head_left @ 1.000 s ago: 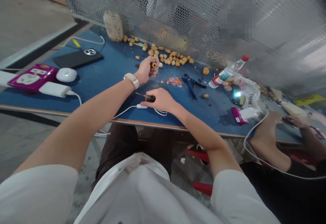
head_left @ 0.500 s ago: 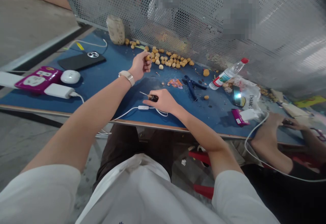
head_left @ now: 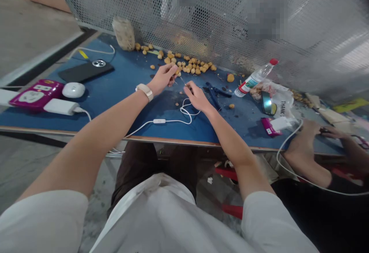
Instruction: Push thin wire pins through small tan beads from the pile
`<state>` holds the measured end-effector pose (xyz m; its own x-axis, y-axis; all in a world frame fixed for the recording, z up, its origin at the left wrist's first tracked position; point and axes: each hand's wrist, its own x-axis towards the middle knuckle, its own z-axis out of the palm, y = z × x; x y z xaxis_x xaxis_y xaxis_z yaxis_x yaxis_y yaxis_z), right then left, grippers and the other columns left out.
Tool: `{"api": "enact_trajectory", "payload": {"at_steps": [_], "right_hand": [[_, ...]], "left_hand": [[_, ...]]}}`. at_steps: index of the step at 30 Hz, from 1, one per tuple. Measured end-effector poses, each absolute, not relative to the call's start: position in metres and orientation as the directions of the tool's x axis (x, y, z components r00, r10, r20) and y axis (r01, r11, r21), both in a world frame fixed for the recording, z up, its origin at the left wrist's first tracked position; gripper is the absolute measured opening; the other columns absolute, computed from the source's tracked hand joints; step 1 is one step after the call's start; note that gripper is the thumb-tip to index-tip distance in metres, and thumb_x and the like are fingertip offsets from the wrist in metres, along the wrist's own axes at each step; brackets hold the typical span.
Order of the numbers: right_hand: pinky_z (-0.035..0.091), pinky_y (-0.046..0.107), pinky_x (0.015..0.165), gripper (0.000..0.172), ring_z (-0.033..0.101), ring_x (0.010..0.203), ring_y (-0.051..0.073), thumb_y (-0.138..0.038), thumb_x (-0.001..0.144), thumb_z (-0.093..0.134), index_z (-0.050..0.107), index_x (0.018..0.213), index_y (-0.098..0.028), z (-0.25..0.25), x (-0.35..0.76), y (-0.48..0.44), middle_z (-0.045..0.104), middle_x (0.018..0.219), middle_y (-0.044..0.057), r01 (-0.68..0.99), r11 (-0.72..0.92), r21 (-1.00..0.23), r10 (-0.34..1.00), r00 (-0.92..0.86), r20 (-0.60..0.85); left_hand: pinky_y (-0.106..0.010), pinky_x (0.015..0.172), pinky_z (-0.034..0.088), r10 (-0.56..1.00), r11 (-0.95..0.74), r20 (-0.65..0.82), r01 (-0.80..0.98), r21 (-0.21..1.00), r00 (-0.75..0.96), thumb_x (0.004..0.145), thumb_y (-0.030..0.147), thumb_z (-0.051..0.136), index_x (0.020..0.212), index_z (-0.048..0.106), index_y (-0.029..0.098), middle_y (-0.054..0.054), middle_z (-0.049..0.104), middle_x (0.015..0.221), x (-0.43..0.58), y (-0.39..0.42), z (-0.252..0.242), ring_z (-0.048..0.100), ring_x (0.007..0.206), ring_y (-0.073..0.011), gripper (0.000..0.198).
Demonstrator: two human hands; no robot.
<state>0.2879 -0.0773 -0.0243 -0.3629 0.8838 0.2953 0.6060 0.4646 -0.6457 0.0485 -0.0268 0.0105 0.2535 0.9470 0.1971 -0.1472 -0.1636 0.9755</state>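
Observation:
My left hand (head_left: 165, 77), with a pale watch band at its wrist, pinches a small tan ball (head_left: 177, 72), mostly covered by the fingers. Facing it, my right hand (head_left: 196, 95) is closed round a slim corded tool with a dark handle, much like a soldering iron. The thin metal tip (head_left: 182, 80) of this tool points up and left at the ball; whether they touch I cannot tell. A white cord (head_left: 188, 119) with an inline switch (head_left: 159, 121) loops below my right hand. Behind both hands lies a pile of tan balls (head_left: 196, 66).
Blue-handled pliers (head_left: 213, 95) lie right of my right hand, near a water bottle (head_left: 256, 78). On the left are a phone (head_left: 83, 71), a white case (head_left: 73, 90) and a purple power strip (head_left: 36, 95). Another person's hands (head_left: 331, 131) are at far right. A mesh panel (head_left: 225, 22) borders the back.
My right hand has moved up and away from the table's front edge, bringing the tool's tip to the left hand. My left hand has shifted slightly right and down; a lone ball shows behind it.

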Motion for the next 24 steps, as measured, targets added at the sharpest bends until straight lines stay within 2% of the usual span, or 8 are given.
{"api": "enact_trajectory", "payload": {"at_steps": [4, 10, 15, 18, 24], "right_hand": [[0.068, 0.056, 0.109, 0.083, 0.081, 0.105, 0.036, -0.107, 0.124, 0.040, 0.069, 0.127, -0.030, -0.024, 0.284, -0.078, 0.083, 0.109, 0.012, 0.608, 0.475, -0.636, 0.880, -0.341, 0.331], [0.067, 0.053, 0.104, 0.080, 0.081, 0.100, 0.036, -0.108, 0.123, 0.042, 0.064, 0.116, -0.031, -0.019, 0.281, -0.079, 0.079, 0.098, 0.009, 0.618, 0.459, -0.638, 0.888, -0.331, 0.319], [0.065, 0.051, 0.100, 0.084, 0.082, 0.104, 0.037, -0.114, 0.117, 0.045, 0.059, 0.108, -0.032, -0.016, 0.278, -0.081, 0.074, 0.090, 0.006, 0.597, 0.461, -0.656, 0.887, -0.329, 0.324], [0.065, 0.050, 0.099, 0.084, 0.083, 0.108, 0.038, -0.115, 0.117, 0.045, 0.058, 0.106, -0.032, -0.016, 0.278, -0.081, 0.076, 0.092, 0.008, 0.590, 0.456, -0.666, 0.890, -0.317, 0.329], [0.064, 0.052, 0.102, 0.086, 0.083, 0.103, 0.036, -0.115, 0.117, 0.040, 0.058, 0.107, -0.032, -0.019, 0.278, -0.080, 0.080, 0.096, 0.010, 0.595, 0.477, -0.646, 0.879, -0.334, 0.340]], "left_hand": [[-0.025, 0.062, 0.044, 0.928, -0.252, 0.256, -0.050, 0.966, 0.271, 0.132, 0.056, 0.080, 0.105, 0.061, 0.026, 0.006, 0.049, 0.083, 0.048, -0.020, 0.000, 0.045, 0.062, -0.0108, 0.044], [-0.025, 0.058, 0.038, 0.920, -0.265, 0.268, -0.049, 0.963, 0.287, 0.135, 0.049, 0.075, 0.097, 0.057, 0.025, 0.005, 0.049, 0.081, 0.052, -0.023, -0.001, 0.039, 0.060, -0.0093, 0.048], [-0.024, 0.057, 0.035, 0.916, -0.273, 0.278, -0.057, 0.960, 0.290, 0.133, 0.052, 0.080, 0.097, 0.058, 0.025, 0.006, 0.046, 0.079, 0.056, -0.029, 0.004, 0.036, 0.059, -0.0089, 0.050], [-0.025, 0.056, 0.034, 0.914, -0.278, 0.283, -0.059, 0.959, 0.291, 0.132, 0.055, 0.082, 0.100, 0.060, 0.025, 0.007, 0.045, 0.078, 0.056, -0.032, 0.006, 0.036, 0.059, -0.0091, 0.048], [-0.026, 0.057, 0.034, 0.905, -0.293, 0.290, -0.038, 0.955, 0.312, 0.131, 0.055, 0.083, 0.103, 0.063, 0.025, 0.006, 0.046, 0.077, 0.056, -0.035, 0.008, 0.038, 0.059, -0.0094, 0.046]]}}
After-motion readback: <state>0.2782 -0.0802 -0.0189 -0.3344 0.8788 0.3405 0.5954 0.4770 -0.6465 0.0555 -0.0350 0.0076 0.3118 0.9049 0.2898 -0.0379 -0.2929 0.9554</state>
